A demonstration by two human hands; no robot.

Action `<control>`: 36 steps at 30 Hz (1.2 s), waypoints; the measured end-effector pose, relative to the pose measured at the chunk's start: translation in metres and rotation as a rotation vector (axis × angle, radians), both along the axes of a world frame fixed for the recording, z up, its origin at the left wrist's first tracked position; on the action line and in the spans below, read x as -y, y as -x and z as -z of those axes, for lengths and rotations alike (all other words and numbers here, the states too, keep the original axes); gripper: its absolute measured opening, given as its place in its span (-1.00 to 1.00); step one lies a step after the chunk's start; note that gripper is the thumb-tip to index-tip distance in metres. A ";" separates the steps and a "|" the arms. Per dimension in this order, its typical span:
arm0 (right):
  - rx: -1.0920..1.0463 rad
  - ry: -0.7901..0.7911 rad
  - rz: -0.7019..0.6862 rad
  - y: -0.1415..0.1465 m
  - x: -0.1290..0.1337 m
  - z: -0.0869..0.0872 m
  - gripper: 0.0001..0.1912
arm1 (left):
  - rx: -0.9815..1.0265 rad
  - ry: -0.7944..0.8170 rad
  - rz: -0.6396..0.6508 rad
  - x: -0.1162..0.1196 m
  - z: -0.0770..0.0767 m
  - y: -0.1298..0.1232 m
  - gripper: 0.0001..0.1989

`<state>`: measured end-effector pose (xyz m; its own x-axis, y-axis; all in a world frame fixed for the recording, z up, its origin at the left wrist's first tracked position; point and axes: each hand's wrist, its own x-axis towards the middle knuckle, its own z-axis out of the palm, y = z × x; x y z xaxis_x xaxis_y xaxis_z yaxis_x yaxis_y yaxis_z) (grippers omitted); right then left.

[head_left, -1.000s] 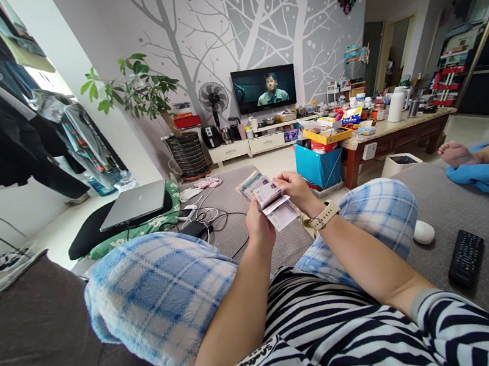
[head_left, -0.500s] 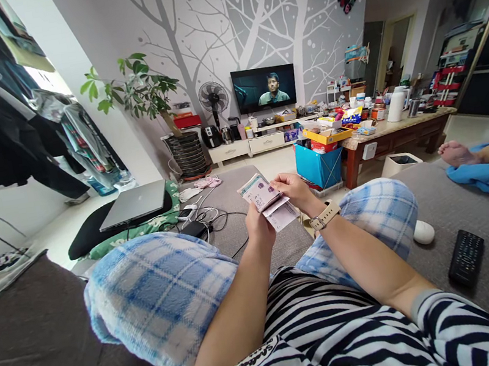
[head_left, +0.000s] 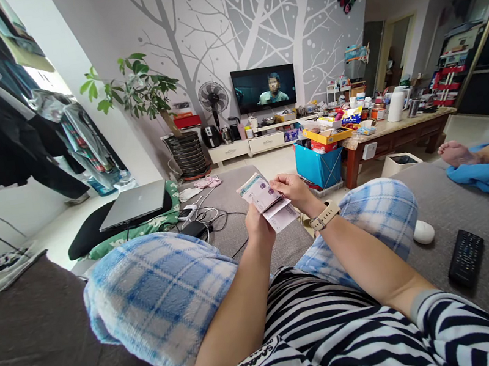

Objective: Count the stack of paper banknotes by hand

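Note:
Between my hands, above the grey seat and between my knees, is a stack of banknotes (head_left: pixel 258 196), pale with purple and teal print. My left hand (head_left: pixel 258 228) is closed around the stack's lower left side. With its fingers pinched at the upper right edge, my right hand (head_left: pixel 295 191) also grips the notes. The lower notes fan out below the top ones, toward my right wrist. A beige-strapped watch (head_left: pixel 325 216) is on that wrist. How many notes there are cannot be told.
A laptop (head_left: pixel 134 204) lies on a cushion to the left, near tangled cables (head_left: pixel 217 215). On the right are a white mouse (head_left: pixel 424 232), a black remote (head_left: pixel 467 257) and another person's bare foot (head_left: pixel 454 153). Ahead stand a blue bin (head_left: pixel 318 164) and a cluttered table (head_left: pixel 407 125).
The lower notes have shifted slightly, showing more of their faces below the top ones. Both hands stay almost in the same place.

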<state>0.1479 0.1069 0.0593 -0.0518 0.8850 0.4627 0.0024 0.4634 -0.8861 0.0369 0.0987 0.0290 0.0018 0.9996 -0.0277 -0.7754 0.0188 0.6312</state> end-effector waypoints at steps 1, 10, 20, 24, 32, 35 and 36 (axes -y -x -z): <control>-0.007 0.014 -0.018 0.000 0.000 0.001 -0.60 | 0.005 0.021 -0.009 0.001 -0.001 0.000 -0.83; -0.011 -0.022 0.135 -0.003 -0.008 0.008 -0.62 | -0.017 0.050 -0.011 0.000 0.002 0.003 -0.75; 0.076 0.033 0.186 -0.006 -0.014 0.015 -0.69 | -0.024 0.023 -0.023 -0.003 0.008 0.002 -0.75; 0.084 0.027 0.187 -0.007 -0.016 0.016 -0.71 | 0.020 0.043 -0.034 -0.002 0.004 0.000 -0.79; 0.044 0.014 0.129 -0.006 -0.013 0.013 -0.71 | 0.055 0.076 -0.054 0.000 -0.001 -0.001 -0.78; 0.026 0.012 0.116 -0.004 -0.010 0.010 -0.72 | 0.034 0.081 -0.044 0.000 -0.002 0.000 -0.80; 0.021 0.011 0.113 -0.004 -0.009 0.009 -0.72 | 0.028 0.083 -0.039 0.000 -0.002 0.000 -0.81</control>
